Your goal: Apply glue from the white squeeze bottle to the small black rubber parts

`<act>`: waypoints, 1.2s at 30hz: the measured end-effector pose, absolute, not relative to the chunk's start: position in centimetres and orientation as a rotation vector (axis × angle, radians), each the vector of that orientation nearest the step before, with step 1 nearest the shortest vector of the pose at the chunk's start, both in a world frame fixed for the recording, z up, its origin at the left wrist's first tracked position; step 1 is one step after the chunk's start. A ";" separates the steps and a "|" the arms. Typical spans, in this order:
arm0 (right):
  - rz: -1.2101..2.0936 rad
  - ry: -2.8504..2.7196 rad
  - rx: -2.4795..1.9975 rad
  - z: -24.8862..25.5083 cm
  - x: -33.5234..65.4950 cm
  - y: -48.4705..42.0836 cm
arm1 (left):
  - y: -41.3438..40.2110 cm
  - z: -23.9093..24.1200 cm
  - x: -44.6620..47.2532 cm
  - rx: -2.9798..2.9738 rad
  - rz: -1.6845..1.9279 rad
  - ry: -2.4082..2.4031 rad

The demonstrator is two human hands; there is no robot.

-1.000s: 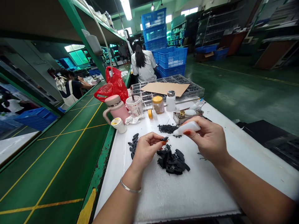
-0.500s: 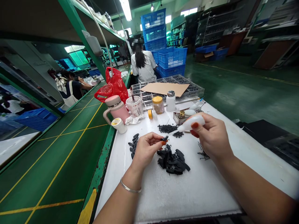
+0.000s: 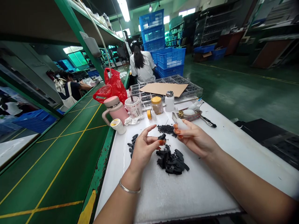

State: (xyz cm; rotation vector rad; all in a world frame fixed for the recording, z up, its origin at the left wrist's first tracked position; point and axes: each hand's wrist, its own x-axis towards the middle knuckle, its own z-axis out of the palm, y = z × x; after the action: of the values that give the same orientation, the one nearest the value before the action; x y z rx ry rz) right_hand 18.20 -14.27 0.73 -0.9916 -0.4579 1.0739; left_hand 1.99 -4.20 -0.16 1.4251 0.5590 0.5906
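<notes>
My left hand [image 3: 144, 146] pinches a small black part [image 3: 162, 136] between thumb and finger, above a heap of black plastic parts [image 3: 172, 161] on the white table [image 3: 187, 189]. My right hand [image 3: 196, 139] is just right of it, palm turned up, with a small white squeeze bottle [image 3: 182, 125] lying in its curled fingers. A mound of tiny black pieces [image 3: 166, 128] lies just behind both hands. A second row of black parts [image 3: 133, 144] sits to the left of my left hand.
Behind stand a pink mug [image 3: 115, 109], a white cup [image 3: 134, 106], a yellow-lidded jar [image 3: 157, 105], a white bottle [image 3: 169, 100], a small tray [image 3: 187, 114] and a black pen [image 3: 208, 121]. A green conveyor [image 3: 58, 149] runs on the left. Other people work farther back.
My right hand has dropped and turned palm up, bringing the white bottle's tip away from the part. My left hand has opened its upper fingers but still pinches the part.
</notes>
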 end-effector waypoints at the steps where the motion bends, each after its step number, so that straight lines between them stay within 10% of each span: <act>1: 1.109 -0.484 -1.024 0.6 17.7 -14.2 | -4.2 -0.1 2.0 1.419 0.598 0.556; 36: 0.724 -1.112 -1.408 0.0 16.4 -13.8 | -4.0 -1.1 2.2 1.152 0.392 0.551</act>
State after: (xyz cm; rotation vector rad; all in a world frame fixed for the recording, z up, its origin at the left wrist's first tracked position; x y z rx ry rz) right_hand 16.35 -13.81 -0.04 -1.4076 -1.1119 0.7239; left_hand 2.17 -3.98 -1.14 1.1525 0.5512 0.3918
